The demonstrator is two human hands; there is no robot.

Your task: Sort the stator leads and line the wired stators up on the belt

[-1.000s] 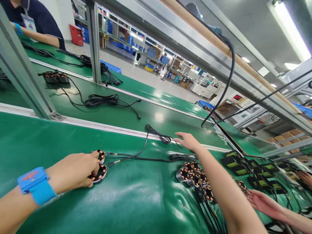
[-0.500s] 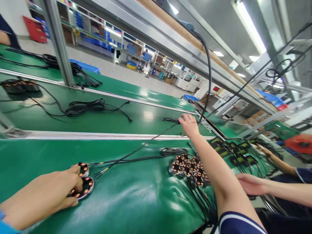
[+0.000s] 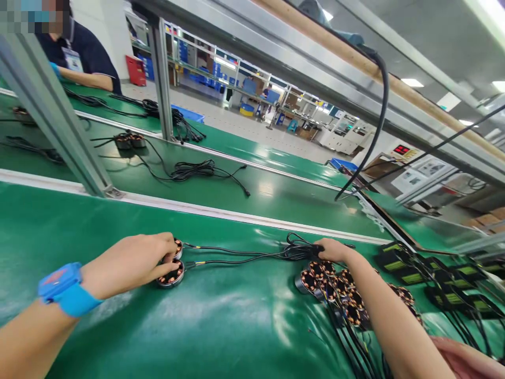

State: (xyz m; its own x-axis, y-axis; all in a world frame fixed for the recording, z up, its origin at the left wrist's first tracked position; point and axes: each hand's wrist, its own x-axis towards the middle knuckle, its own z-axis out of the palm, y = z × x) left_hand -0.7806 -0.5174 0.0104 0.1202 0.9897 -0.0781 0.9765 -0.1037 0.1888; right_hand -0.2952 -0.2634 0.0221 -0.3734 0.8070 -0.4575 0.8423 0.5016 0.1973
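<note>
My left hand [image 3: 136, 260], with a blue band at the wrist, is closed on two round copper-wound stators [image 3: 171, 276] lying side by side on the green mat. Two black cables [image 3: 236, 256] run from them to the right, ending in a folded cable bundle [image 3: 295, 250]. That bundle is gripped at its right end by my right hand [image 3: 331, 250], whose fingertips are partly hidden. Just below my right hand stands a group of several more stators [image 3: 327, 284], their black leads trailing toward the near edge.
Black-and-green parts [image 3: 398, 263] with cables sit at the right. Beyond the white rail, a belt carries two stators [image 3: 130, 140] and a coiled cable [image 3: 193, 169]. Metal posts [image 3: 59, 116] rise at left. Another person's hand [image 3: 465, 355] is at lower right; a person sits far left.
The view has swung left. My right hand has come down from the belt beyond the rail to the near mat with the cable bundle. The cables now run nearly side by side.
</note>
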